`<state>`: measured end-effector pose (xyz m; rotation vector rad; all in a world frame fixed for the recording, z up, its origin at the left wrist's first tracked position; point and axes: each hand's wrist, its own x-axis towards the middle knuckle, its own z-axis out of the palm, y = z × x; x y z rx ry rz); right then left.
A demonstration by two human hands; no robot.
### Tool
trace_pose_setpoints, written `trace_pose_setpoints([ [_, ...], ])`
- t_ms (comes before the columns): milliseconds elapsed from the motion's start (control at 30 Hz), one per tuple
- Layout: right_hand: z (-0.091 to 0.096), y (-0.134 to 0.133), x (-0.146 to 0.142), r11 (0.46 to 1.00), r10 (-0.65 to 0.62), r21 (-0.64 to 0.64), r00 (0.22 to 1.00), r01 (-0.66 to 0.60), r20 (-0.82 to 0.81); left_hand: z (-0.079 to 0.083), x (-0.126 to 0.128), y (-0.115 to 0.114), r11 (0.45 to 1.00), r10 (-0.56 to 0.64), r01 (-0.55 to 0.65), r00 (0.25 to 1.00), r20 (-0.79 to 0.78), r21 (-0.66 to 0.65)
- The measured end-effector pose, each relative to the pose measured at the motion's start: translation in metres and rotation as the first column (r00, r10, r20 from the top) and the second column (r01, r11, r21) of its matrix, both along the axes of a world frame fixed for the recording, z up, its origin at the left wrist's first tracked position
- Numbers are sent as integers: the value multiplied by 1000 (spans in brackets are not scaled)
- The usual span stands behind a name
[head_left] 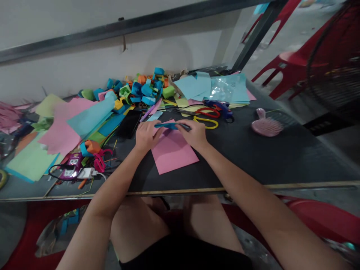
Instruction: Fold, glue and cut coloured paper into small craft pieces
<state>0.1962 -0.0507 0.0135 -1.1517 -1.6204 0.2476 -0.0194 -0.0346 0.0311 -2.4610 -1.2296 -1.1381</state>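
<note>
Two hands are at the middle of the dark worktop (253, 165), and both pinch one blue paper strip (171, 126) between them. The left hand (146, 135) grips the left end of the strip with closed fingers, and the right hand (195, 134) grips the right end in the same way. The strip is held just above the far edge of a pink paper sheet (173, 152), which lies flat on the worktop under the hands. Just behind the right hand there are scissors with red and yellow handles (207, 117). A pink hairbrush (266, 125) lies further right, well apart from the hands. At the far side, near the wall, there is a pile of blue, green and orange paper rings (144, 90). Large sheets of coloured paper (70, 125) cover the left part of the worktop, and a white charger (86, 173) with a cable lies near the front edge there.
</note>
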Motion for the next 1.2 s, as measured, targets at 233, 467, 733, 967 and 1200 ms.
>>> trace_pose_setpoints([
  [233, -8, 12, 14, 962, -83, -272, 930, -19, -359, 0, -17, 19, 721, 608, -617, 782, -137, -315],
  [467, -13, 22, 16, 948, -85, -316, 919, -45, -384, 1, -29, 23, 576, 686, -747, 662, -301, -332],
  [733, -8, 16, 10, 925, -92, -379, 960, -16, -264, 13, -41, 25, 548, 679, -770, 637, -364, -326],
  [967, -5, 13, 14, 899, -199, -433, 941, 64, -274, 13, -38, 18, 559, 652, -775, 630, -421, -295],
  [1200, 5, 11, 6, 870, -209, -462, 978, 171, -31, 2, -37, 23, 563, 677, -775, 632, -377, -288],
])
